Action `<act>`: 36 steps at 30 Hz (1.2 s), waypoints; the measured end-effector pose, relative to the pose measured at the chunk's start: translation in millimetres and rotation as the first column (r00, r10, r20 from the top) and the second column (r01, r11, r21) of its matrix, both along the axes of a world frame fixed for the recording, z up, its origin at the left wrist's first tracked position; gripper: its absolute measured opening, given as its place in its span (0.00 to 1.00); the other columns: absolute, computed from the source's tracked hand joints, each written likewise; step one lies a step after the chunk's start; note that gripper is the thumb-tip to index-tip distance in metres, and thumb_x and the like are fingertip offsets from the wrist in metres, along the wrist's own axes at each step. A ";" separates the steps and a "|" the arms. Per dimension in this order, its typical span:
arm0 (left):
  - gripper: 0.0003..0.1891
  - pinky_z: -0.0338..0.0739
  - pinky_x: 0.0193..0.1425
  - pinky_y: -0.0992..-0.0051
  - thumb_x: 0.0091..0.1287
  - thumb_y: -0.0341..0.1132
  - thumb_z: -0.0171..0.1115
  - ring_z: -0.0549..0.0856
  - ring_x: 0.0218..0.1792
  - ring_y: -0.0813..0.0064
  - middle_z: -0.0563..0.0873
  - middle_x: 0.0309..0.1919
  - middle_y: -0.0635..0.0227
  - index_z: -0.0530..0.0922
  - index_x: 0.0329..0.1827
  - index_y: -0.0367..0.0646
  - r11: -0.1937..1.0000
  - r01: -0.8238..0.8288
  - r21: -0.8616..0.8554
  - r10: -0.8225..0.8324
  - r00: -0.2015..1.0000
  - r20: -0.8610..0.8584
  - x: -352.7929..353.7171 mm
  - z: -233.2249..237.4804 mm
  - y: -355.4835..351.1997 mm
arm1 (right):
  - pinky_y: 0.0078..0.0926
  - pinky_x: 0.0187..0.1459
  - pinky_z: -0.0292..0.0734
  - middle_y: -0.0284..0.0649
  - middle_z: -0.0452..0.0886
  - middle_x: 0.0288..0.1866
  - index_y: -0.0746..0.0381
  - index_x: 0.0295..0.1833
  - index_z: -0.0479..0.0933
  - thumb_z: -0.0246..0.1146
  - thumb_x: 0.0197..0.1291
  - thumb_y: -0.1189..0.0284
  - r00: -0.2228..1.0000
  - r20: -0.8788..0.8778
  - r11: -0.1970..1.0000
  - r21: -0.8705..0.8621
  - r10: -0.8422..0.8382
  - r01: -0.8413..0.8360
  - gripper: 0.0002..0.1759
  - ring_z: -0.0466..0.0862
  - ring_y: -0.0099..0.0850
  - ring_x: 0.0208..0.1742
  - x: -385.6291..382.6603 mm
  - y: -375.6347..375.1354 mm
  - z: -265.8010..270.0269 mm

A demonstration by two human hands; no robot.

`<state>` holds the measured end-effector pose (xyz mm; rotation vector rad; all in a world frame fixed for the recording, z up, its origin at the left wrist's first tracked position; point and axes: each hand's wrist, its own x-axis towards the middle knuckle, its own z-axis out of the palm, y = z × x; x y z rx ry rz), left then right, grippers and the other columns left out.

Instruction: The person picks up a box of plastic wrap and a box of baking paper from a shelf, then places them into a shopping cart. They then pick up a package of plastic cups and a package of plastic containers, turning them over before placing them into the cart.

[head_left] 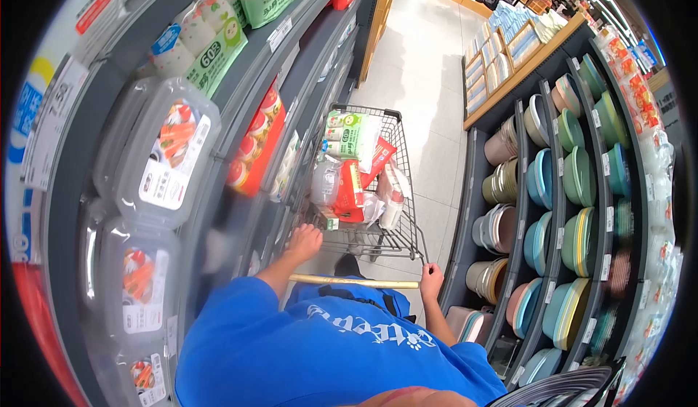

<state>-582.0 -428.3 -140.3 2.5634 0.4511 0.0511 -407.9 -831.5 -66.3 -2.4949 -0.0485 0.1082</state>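
A wire shopping cart (407, 221) stands in front of my body, its yellowish handle bar (356, 284) crossing before my blue shirt. My right hand (431, 280) is closed at the cart's rear right corner, beside the end of the bar. Off the bar, my left hand (304, 242) reaches forward near the cart's rear left side, fingers apart and holding nothing. Inside the cart lie a green-and-white pack marked 60 (347, 133), a clear plastic container (326, 182), a red package (350, 192) and a white-and-red pack (392, 196).
Close on the left, a shelf carries clear food boxes (174, 145) and green packs (218, 54). Racks of coloured basins (578, 178) and bins (497, 229) line the right. The tiled aisle (418, 65) runs ahead, past folded towels (488, 61).
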 end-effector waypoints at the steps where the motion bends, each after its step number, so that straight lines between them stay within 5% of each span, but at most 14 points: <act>1: 0.17 0.72 0.54 0.55 0.71 0.48 0.55 0.79 0.50 0.57 0.84 0.41 0.60 0.83 0.39 0.43 0.998 0.065 0.012 -0.065 0.998 0.000 5.8 4.0 6.9 | 0.38 0.36 0.74 0.46 0.81 0.26 0.67 0.34 0.81 0.63 0.61 0.69 1.000 -0.005 1.000 -0.005 0.007 -0.007 0.11 0.80 0.39 0.29 8.5 3.1 -3.3; 4: 0.26 0.70 0.56 0.55 0.67 0.61 0.58 0.78 0.50 0.58 0.84 0.41 0.63 0.86 0.42 0.45 0.961 0.271 0.048 -0.269 0.962 -0.043 22.2 11.7 33.2 | 0.42 0.41 0.76 0.49 0.82 0.33 0.66 0.35 0.81 0.63 0.62 0.68 0.995 0.011 0.983 -0.151 0.102 -0.100 0.11 0.82 0.45 0.37 24.9 18.4 -2.7; 7: 0.28 0.69 0.59 0.54 0.65 0.65 0.59 0.78 0.50 0.58 0.83 0.41 0.62 0.86 0.41 0.45 0.891 0.450 0.062 -0.441 0.889 -0.120 44.4 15.5 61.8 | 0.44 0.45 0.77 0.49 0.81 0.38 0.65 0.36 0.81 0.64 0.61 0.68 0.984 0.025 0.967 -0.191 0.178 -0.170 0.10 0.82 0.48 0.40 39.8 31.1 -3.0; 14: 0.28 0.80 0.47 0.64 0.61 0.65 0.63 0.79 0.49 0.61 0.81 0.38 0.63 0.86 0.37 0.45 0.913 0.403 0.061 -0.398 0.914 -0.076 76.0 1.6 79.0 | 0.40 0.44 0.77 0.50 0.81 0.37 0.69 0.34 0.80 0.64 0.59 0.73 0.986 0.025 0.983 -0.088 0.165 -0.162 0.08 0.82 0.47 0.39 67.2 52.2 0.3; 36: 0.29 0.81 0.48 0.61 0.62 0.64 0.63 0.82 0.48 0.60 0.81 0.39 0.63 0.85 0.37 0.43 0.909 0.415 0.027 -0.413 0.908 -0.067 205.3 -17.9 130.9 | 0.39 0.41 0.78 0.49 0.82 0.33 0.68 0.32 0.81 0.64 0.57 0.72 0.994 0.099 0.998 0.022 0.050 -0.053 0.09 0.83 0.45 0.35 198.9 108.2 -6.3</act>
